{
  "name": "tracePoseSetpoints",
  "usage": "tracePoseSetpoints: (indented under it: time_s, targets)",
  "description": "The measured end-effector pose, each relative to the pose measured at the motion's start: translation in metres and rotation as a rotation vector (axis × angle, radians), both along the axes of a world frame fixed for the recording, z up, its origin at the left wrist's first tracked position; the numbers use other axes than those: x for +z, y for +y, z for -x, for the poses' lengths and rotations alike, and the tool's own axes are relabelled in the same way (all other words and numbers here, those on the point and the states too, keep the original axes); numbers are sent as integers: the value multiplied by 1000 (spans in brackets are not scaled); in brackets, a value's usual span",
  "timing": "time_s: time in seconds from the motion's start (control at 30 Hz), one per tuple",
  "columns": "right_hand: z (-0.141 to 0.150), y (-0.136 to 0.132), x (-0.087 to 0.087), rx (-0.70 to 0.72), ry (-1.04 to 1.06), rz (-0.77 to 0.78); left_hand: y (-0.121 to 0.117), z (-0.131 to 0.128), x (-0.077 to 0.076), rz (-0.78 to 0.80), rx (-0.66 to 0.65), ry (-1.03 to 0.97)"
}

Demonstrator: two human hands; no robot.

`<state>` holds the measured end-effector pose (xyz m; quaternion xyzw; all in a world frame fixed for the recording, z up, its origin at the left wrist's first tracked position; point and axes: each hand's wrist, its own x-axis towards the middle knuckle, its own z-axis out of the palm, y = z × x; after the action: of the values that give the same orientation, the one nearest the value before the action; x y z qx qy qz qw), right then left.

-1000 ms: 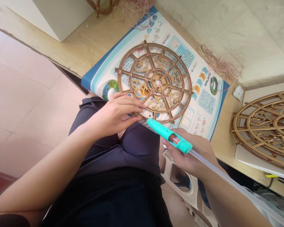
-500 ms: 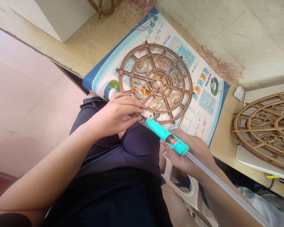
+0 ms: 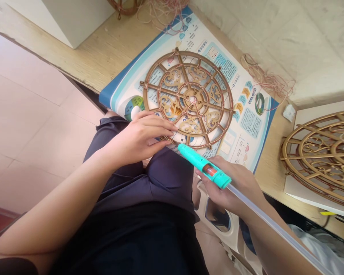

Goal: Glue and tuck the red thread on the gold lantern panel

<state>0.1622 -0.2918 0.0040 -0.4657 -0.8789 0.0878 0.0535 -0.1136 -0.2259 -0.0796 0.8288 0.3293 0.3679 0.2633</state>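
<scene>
My right hand [image 3: 226,183] is wrapped around a turquoise glue gun [image 3: 200,162] with an orange part showing in its side window. A long translucent glue stick [image 3: 263,212] runs out of its rear end along my right forearm. The gun's tip points at the near rim of a round bronze-coloured openwork frame [image 3: 195,100] with rings, spokes and scrolls. Thin reddish wire runs along the frame's bars. My left hand [image 3: 149,133] lies on the near left rim, fingers stretched out and thumb apart; the rim beneath is partly hidden.
Under the frame lies a printed blue-and-white poster [image 3: 126,84] on a wooden table [image 3: 97,57]. Tangled wire [image 3: 265,78] sits by the wall, with another tangle [image 3: 163,13] at the back. A second round frame [image 3: 323,152] rests on a white box at right.
The glue gun and my right hand have shifted very slightly right and down. My left hand stays on the rim, and the frame has hardly moved.
</scene>
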Motion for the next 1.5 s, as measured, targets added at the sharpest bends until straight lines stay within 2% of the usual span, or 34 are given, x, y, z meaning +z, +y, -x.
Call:
tracePoseSetpoints:
  time_s: [0.27,0.5,0.93,1.2,1.3,1.5]
  targets:
    - [-11,-5,0,-4,-38,6,-1,0,-2,5,14,-3]
    - [-7,-4,4,25,-27,-40,-1,0,0,-16,9,-3]
    - [-16,-10,7,-7,-48,-2,0,0,-3,3,1,-21]
    - [-17,-9,7,43,-72,-33,-2,0,-5,11,-2,-52]
    - [-19,-12,6,11,-65,-25,-1,0,-6,8,5,-44]
    - [-26,-20,9,-140,-16,-78,-1,-1,-4,-18,5,-22]
